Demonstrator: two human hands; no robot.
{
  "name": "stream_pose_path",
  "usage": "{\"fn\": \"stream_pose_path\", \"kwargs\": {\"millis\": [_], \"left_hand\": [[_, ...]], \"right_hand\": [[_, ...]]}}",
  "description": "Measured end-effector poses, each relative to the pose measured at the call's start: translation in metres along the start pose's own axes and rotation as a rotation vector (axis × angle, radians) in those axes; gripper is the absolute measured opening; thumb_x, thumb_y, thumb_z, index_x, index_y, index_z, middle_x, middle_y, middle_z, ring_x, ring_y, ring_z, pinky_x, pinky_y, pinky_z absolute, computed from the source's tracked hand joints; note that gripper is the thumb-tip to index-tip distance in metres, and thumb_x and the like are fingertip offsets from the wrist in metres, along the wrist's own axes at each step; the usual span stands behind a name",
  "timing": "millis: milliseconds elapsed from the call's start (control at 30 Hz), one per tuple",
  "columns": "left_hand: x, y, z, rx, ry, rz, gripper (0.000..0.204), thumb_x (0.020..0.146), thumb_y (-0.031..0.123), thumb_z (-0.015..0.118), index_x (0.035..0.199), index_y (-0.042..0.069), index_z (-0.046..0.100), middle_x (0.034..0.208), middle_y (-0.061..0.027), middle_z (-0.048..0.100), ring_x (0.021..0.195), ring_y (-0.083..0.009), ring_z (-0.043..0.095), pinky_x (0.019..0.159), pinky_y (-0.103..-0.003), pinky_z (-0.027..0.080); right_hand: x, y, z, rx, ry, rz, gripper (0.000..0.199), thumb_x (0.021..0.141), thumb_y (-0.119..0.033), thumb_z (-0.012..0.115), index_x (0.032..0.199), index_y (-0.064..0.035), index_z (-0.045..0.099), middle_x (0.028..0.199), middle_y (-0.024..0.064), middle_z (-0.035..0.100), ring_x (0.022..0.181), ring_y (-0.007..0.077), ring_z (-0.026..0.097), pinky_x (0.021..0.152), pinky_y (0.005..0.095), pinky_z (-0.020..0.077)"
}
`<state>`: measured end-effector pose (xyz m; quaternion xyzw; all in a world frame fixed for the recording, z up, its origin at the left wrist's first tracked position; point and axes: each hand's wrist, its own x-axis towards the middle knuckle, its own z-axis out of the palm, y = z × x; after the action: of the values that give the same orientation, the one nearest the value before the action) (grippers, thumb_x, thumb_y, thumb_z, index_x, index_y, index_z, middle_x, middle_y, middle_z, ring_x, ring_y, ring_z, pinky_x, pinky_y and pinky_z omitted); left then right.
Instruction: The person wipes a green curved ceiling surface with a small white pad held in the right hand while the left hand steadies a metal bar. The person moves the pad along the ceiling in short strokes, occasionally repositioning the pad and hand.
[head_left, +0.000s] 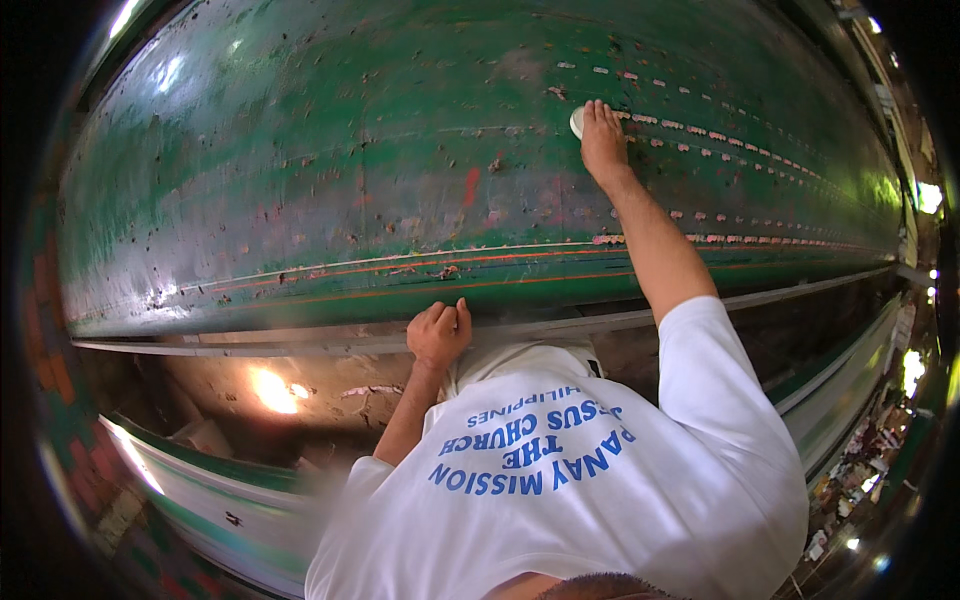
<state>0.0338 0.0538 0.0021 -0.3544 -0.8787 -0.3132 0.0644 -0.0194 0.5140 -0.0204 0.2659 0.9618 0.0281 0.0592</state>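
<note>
My right arm reaches across a long green table point(330, 200). Its hand point(603, 140) lies closed over a round white object point(577, 122) on the tabletop; only the object's left edge shows, so its exact kind is hidden. Just right of this hand starts a row of small pink-and-white pieces point(700, 131) that runs off to the right. My left hand point(440, 333) is curled at the table's near edge, thumb up. Its palm is out of sight, and whether anything is in it cannot be made out.
More rows of small pale pieces point(755, 240) line the table's right half. Orange lines point(470, 287) run along the near side, and dark specks and paint stains dot the surface. A metal rail point(250, 349) borders the near edge. Behind me stands another long pale-topped surface point(230, 510).
</note>
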Motion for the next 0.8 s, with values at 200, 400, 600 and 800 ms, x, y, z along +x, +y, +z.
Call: {"fn": "stream_pose_path", "kwargs": {"millis": [200, 400, 600, 800], "left_hand": [[0.001, -0.002, 0.000, 0.011, 0.019, 0.005, 0.045, 0.092, 0.014, 0.081, 0.061, 0.014, 0.048, 0.061, -0.0056, 0.047, 0.049, -0.0272, 0.055, 0.046, -0.041, 0.043], [0.001, -0.003, 0.002, -0.022, -0.008, 0.027, 0.045, 0.092, 0.015, 0.081, 0.062, 0.014, 0.048, 0.061, -0.0054, 0.049, 0.049, -0.0277, 0.056, 0.047, -0.041, 0.045], [-0.002, -0.003, 0.001, 0.005, 0.013, -0.032, 0.044, 0.092, 0.016, 0.081, 0.061, 0.014, 0.049, 0.061, -0.0059, 0.050, 0.050, -0.0278, 0.057, 0.047, -0.041, 0.046], [-0.001, -0.001, -0.002, 0.005, -0.001, -0.019, 0.044, 0.092, 0.015, 0.081, 0.062, 0.013, 0.049, 0.062, -0.0064, 0.050, 0.050, -0.0285, 0.057, 0.047, -0.041, 0.046]], "right_hand": [[-0.023, -0.016, 0.003, 0.097, 0.051, 0.007, 0.054, 0.112, -0.010, 0.044, 0.164, 0.0040, 0.040, 0.171, 0.0230, 0.041, 0.158, 0.0373, 0.040, 0.133, 0.0482, 0.0296], [-0.002, -0.005, -0.004, 0.078, -0.011, 0.032, 0.053, 0.112, -0.011, 0.044, 0.164, 0.0028, 0.040, 0.171, 0.0230, 0.041, 0.159, 0.0366, 0.039, 0.133, 0.0476, 0.0295], [-0.006, -0.019, -0.003, 0.039, 0.015, 0.027, 0.056, 0.110, -0.008, 0.047, 0.164, 0.0033, 0.039, 0.170, 0.0232, 0.042, 0.159, 0.0376, 0.039, 0.133, 0.0475, 0.0294], [-0.024, -0.017, 0.008, 0.047, 0.025, -0.021, 0.054, 0.112, -0.011, 0.045, 0.164, 0.0038, 0.038, 0.170, 0.0242, 0.041, 0.158, 0.0379, 0.040, 0.133, 0.0480, 0.0293]]}}
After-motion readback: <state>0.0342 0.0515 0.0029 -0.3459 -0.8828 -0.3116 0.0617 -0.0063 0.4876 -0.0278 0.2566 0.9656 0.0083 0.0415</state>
